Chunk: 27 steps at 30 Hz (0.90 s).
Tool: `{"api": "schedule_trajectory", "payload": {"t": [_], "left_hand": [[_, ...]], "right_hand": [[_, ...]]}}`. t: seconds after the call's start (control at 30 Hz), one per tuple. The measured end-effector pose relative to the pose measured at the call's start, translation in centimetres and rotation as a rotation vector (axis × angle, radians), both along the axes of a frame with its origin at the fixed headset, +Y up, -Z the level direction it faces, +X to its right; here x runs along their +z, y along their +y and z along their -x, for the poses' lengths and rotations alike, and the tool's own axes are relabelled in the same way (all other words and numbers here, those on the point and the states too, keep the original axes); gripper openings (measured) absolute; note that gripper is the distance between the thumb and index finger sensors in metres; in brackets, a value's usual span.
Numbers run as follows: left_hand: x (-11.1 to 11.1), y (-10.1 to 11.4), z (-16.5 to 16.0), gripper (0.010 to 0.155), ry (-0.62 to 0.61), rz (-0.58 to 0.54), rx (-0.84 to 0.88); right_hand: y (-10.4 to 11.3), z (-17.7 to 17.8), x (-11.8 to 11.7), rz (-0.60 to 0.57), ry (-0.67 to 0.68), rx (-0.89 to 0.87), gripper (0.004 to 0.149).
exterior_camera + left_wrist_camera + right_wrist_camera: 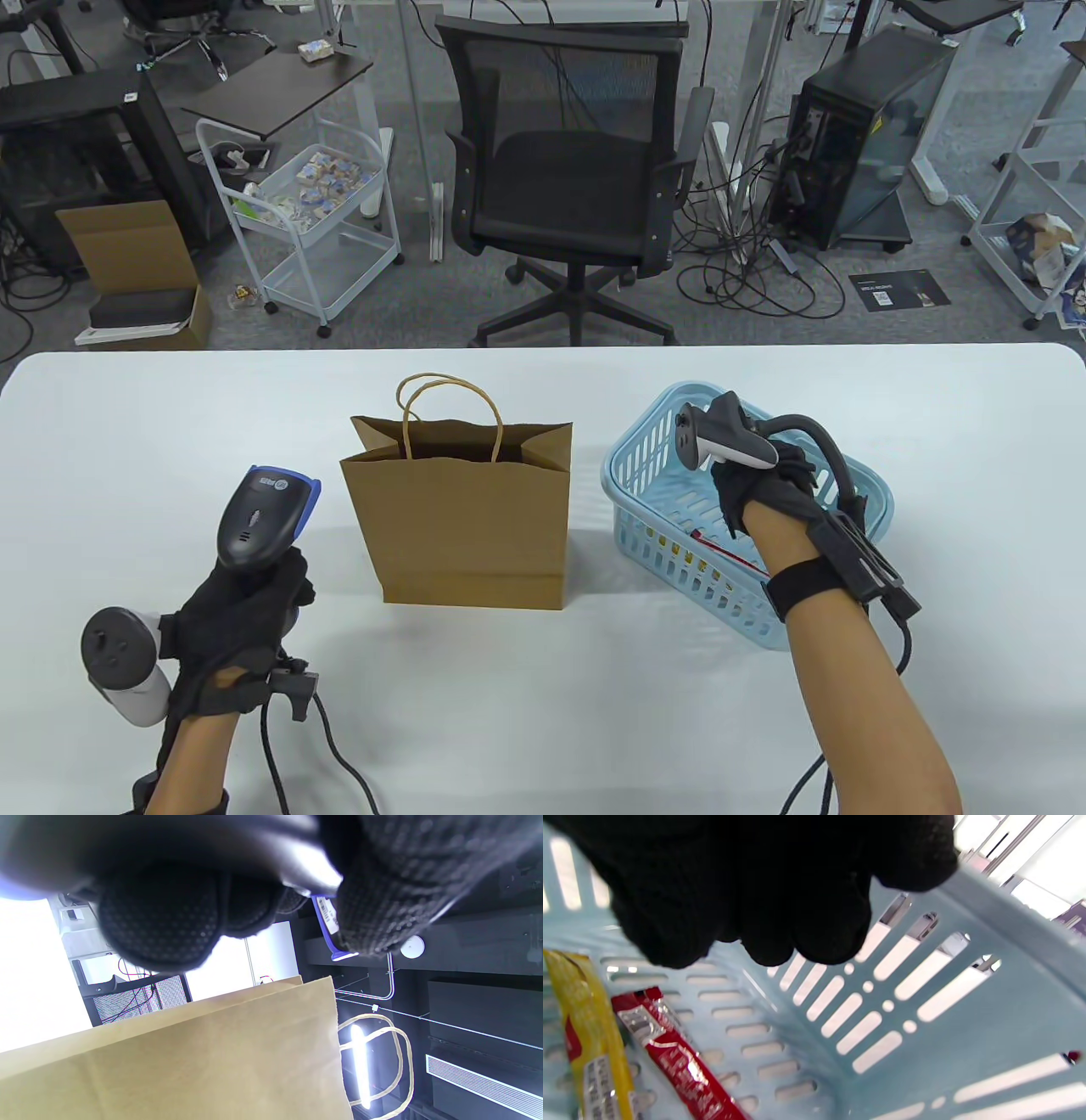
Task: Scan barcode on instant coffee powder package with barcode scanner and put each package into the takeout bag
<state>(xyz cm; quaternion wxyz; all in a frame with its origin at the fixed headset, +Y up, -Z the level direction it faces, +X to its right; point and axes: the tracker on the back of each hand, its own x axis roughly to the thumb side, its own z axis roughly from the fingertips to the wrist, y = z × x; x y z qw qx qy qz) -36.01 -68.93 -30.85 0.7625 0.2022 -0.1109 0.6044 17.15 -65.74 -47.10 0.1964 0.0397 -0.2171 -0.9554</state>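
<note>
My left hand [246, 603] grips the handle of a black and blue barcode scanner [261, 515], held upright left of the brown paper takeout bag [462, 518]. The bag [191, 1056] stands open in the middle of the table with its twine handles up. My right hand [755, 497] reaches down into the light blue basket [645, 475], its fingers [763, 904] hanging together just above the basket floor and holding nothing. A red coffee stick [674, 1056] and a yellow one [589, 1035] lie on the basket [967, 1035] floor, left of the fingers.
The white table [543, 696] runs to the near edge. The scanner's black cable [339, 755] trails off the front. Beyond the far edge stand an office chair [568, 187], a white trolley [297, 212] and a computer tower [857, 136].
</note>
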Motion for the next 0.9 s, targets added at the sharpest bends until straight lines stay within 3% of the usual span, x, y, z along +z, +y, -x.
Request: {"api": "schedule_trajectory", "payload": {"t": [0.17,0.3,0.5,0.67,0.77,0.9], "left_hand": [[0.0,0.0,0.1,0.067,0.001,0.007,0.011],[0.0,0.0,0.1,0.067,0.0,0.006,0.0],[-0.1,0.0,0.0,0.067,-0.003,0.009,-0.009],[0.0,-0.2,-0.1,0.067,0.0,0.012,-0.025],[0.0,-0.2,-0.2,0.067,0.001,0.015,-0.031],[0.0,-0.2,-0.2,0.067,0.002,0.016,-0.033]], "right_hand": [[-4.2,-0.5,-1.2,0.172,-0.031,0.075,0.061],[-6.5,-1.4,-1.5,0.244,-0.081,0.067,0.066],[-7.6,-1.6,-1.4,0.27,-0.093,0.008,0.054],[-8.2,-1.2,-1.4,0.238,-0.045,0.053,0.048],[-8.4,-1.0,-1.4,0.215,-0.003,0.057,0.051],[-8.5,-0.9,-1.5,0.201,0.012,0.045,0.042]]}}
